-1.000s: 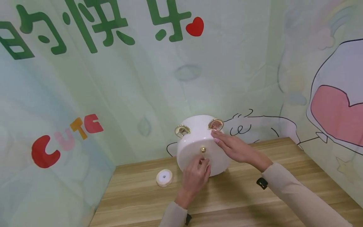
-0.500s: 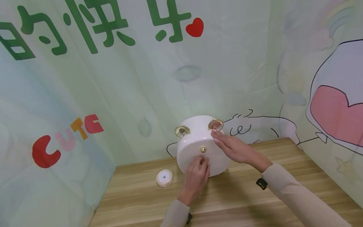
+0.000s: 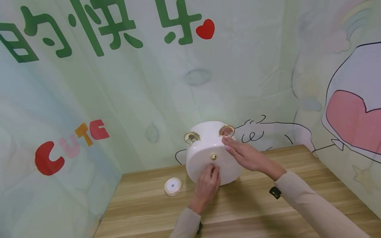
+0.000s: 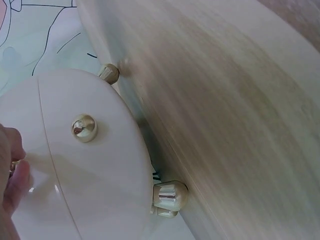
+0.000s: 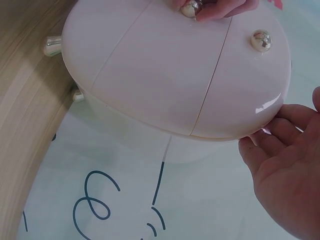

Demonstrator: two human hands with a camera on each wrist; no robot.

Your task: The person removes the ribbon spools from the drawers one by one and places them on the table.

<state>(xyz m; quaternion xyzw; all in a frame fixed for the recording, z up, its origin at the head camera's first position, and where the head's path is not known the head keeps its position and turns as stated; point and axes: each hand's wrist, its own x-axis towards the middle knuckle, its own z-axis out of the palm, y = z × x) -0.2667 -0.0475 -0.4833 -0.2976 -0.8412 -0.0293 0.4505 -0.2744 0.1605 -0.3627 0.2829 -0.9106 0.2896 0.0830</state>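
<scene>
A glossy white, rounded jewelry box [image 3: 196, 162] stands on the table against the back cloth. Seams divide its front into sections, each with a gold knob. My left hand [image 3: 205, 185] pinches the middle gold knob [image 5: 191, 9] between thumb and fingers, largely hiding it in the head view. Above it the upper gold knob [image 3: 213, 157] is untouched; the lower gold knob [image 4: 84, 128] shows in the left wrist view. My right hand [image 3: 245, 153] rests its extended fingers on the box's upper right edge, just below a gold ring ear [image 3: 227, 131].
A white ribbon-like roll [image 3: 172, 186] lies flat left of the box on the wooden table [image 3: 143, 205]. Printed cloth [image 3: 143, 99] surrounds the table at the back and sides. Gold feet [image 4: 170, 196] hold the box off the table.
My left wrist has shifted slightly to the right while its fingers stay at the middle knob. The right hand and the box look unmoved.
</scene>
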